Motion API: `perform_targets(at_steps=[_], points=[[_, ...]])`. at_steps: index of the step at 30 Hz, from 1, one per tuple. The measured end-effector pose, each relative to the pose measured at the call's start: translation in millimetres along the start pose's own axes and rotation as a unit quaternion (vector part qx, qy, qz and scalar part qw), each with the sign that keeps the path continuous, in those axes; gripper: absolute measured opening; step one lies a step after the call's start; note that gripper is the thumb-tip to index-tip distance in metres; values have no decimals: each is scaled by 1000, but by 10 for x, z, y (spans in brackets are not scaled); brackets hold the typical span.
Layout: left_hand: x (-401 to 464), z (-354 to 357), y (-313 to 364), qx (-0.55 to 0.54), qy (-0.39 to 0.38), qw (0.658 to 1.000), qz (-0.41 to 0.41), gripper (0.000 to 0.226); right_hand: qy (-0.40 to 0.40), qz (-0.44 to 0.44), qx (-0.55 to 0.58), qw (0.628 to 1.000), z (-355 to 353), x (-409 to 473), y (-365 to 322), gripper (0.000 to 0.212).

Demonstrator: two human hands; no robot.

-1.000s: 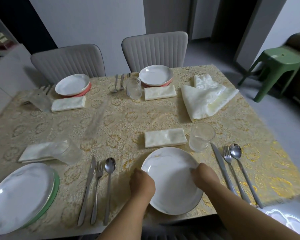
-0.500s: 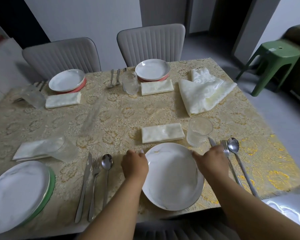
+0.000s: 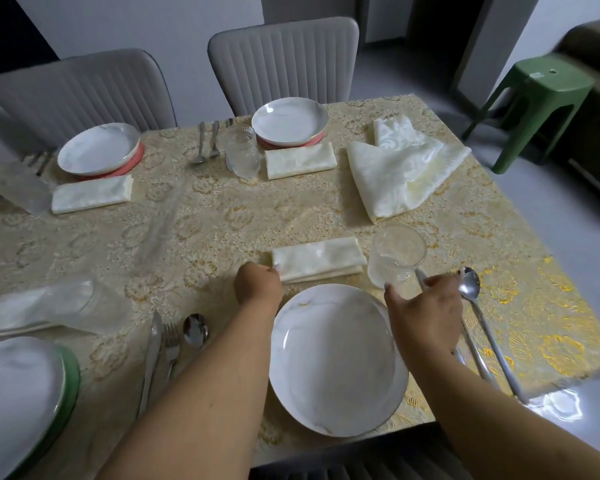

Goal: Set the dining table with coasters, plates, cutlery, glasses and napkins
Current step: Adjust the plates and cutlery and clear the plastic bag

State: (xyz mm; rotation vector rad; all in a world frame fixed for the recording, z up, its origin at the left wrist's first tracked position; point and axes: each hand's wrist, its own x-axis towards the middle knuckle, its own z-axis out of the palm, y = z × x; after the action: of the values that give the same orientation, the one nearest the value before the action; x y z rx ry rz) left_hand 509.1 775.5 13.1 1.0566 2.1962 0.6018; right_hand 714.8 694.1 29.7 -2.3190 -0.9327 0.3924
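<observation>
reaching past the near plate (image 3: 336, 362), the left hand (image 3: 257, 287) has its fingers curled at the left end of the folded napkin (image 3: 317, 259) just beyond the plate; the fingertips touch the cloth edge, though i cannot tell if they pinch it. the right hand (image 3: 426, 311) sits over the plate's right rim with fingers loosely spread, their tips just beside the base of the glass (image 3: 395, 256) and over the knife (image 3: 421, 277); i cannot tell whether it grips anything. a spoon (image 3: 470, 287) lies to the right of that hand, and the fork is mostly hidden under it. the table (image 3: 222, 220) wears a gold floral cloth. on the near left are a plate on a green coaster (image 3: 68, 386), cutlery (image 3: 174, 341) and a blurred glass over a napkin. at the far side two plates rest on pink coasters (image 3: 136, 161), each with a folded napkin in front. a loose unfolded napkin (image 3: 402, 171) lies at the far right, near a green stool (image 3: 541, 98).
</observation>
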Motion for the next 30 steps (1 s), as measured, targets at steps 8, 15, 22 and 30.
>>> perform_targets(at_steps=[8, 15, 22, 30], points=[[75, 61, -62, 62, 10, 996, 63, 24, -146, -459, -71, 874, 393, -234, -311, 50], [114, 90, -24, 98, -6, 993, 64, 43, -295, -373, -240, 846, 651, -50, -436, 86], [123, 79, -33, 96, -99, 989, 46, 50, -300, -368, -244, 846, 648, -12, -464, 81], [75, 125, -56, 176, -76, 978, 87, 48, -48, -441, -45, 895, 389, -165, -430, 45]])
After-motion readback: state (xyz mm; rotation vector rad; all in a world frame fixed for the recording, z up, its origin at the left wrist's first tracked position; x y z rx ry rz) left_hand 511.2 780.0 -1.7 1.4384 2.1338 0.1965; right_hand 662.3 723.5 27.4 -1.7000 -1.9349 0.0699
